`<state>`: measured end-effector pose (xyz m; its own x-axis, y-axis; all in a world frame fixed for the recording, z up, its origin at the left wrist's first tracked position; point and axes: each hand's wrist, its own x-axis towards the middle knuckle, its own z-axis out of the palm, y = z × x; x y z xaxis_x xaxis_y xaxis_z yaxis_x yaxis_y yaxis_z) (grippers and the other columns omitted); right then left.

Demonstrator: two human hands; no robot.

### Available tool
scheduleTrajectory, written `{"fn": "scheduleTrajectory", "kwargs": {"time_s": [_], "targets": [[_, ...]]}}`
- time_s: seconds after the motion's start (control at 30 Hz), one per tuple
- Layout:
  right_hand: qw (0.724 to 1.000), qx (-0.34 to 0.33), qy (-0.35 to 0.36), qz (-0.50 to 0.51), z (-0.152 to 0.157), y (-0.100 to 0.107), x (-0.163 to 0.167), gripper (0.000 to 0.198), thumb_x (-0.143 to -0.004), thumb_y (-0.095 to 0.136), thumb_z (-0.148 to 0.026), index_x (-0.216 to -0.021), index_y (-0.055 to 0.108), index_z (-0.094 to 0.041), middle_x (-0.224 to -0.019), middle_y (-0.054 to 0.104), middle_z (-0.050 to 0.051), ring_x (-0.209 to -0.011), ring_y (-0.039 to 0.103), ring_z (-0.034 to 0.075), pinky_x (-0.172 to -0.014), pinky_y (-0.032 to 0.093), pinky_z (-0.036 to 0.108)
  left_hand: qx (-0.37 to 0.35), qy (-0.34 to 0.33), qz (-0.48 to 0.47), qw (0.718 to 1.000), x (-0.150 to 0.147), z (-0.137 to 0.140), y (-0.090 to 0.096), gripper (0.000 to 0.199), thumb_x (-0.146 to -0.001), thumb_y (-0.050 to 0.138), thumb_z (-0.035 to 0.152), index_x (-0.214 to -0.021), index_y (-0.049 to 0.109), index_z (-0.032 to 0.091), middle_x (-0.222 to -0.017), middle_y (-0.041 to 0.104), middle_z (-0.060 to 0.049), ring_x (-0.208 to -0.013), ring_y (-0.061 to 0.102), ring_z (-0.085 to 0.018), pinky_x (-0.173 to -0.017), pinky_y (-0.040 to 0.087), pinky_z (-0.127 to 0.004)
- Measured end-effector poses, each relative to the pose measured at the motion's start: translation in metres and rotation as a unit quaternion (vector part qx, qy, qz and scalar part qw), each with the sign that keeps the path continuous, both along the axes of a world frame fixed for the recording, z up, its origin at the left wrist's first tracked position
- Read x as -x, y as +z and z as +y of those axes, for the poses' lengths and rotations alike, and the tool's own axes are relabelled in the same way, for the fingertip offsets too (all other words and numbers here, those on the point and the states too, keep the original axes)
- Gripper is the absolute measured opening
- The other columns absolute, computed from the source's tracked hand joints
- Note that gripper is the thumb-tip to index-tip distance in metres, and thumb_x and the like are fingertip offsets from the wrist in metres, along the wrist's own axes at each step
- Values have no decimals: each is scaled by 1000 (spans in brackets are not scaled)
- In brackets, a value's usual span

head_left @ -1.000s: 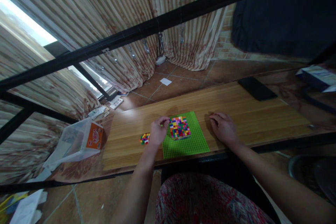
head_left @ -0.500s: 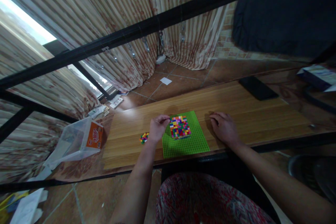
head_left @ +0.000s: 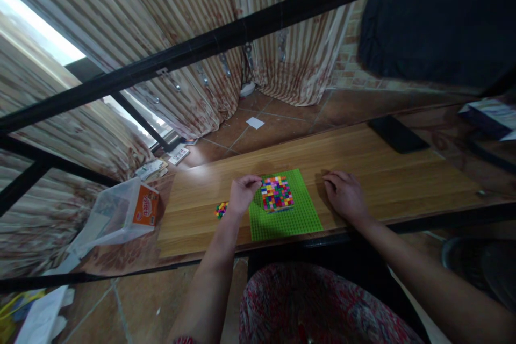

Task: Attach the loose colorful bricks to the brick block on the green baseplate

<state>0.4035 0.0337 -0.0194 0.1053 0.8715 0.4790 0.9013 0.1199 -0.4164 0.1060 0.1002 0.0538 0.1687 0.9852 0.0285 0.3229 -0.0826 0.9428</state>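
Observation:
A square block of small multicoloured building bricks stands on a green studded baseplate. My left hand reaches to the far left corner of this block, its thumb and forefinger pinched together there. Whatever is between those fingertips is too small to make out. Just left of my left wrist, a little pile of loose coloured bricks lies on the wooden table, partly covered by the hand. My right hand rests on the table to the right of the baseplate, its fingers loosely curled and nothing visible in them.
The long wooden table carries a dark phone-like slab at the far right. A clear plastic bin with an orange label stands beyond its left end. A black metal bar crosses the view behind the table.
Almost nothing differs. My left hand keeps its pinch at the block's corner, my right hand stays put, and the view has shifted very slightly.

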Motion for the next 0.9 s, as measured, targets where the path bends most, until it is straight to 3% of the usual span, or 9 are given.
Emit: {"fn": "scheduleTrajectory", "kwargs": {"time_s": [0.23,0.4,0.67,0.9], "targets": [[1000,-7,0,4,0,0,0,27,-91,46,-26,-97,71,-17,-103,69,14,-97,60,27,-89,47,45,38,-9,-12,999,0,7,-1,10,-69,71,23,-76,72,16,-75,72,-2,-71,65,-14,-74,53,-28],[1000,-20,6,-7,0,0,0,27,-91,45,-26,-96,70,-17,-103,69,13,-96,60,26,-88,48,44,14,-10,-4,1000,-1,4,-4,9,-72,68,22,-78,70,16,-75,71,-1,-72,64,-13,-75,53,-27],[999,-37,10,-13,3,-8,-5,28,-91,45,-29,-95,70,-18,-101,68,14,-96,59,27,-86,49,45,-20,30,-25,999,-1,-17,-11,20,-81,59,22,-97,71,18,-100,73,-6,-95,67,-17,-92,52,-33],[998,-44,22,-27,3,-10,-10,27,-90,46,-29,-94,70,-17,-100,69,14,-95,61,27,-86,49,45,-36,20,-12,999,-11,-16,-16,24,-86,54,33,-88,73,17,-86,74,-2,-82,64,-15,-79,52,-27]]}}
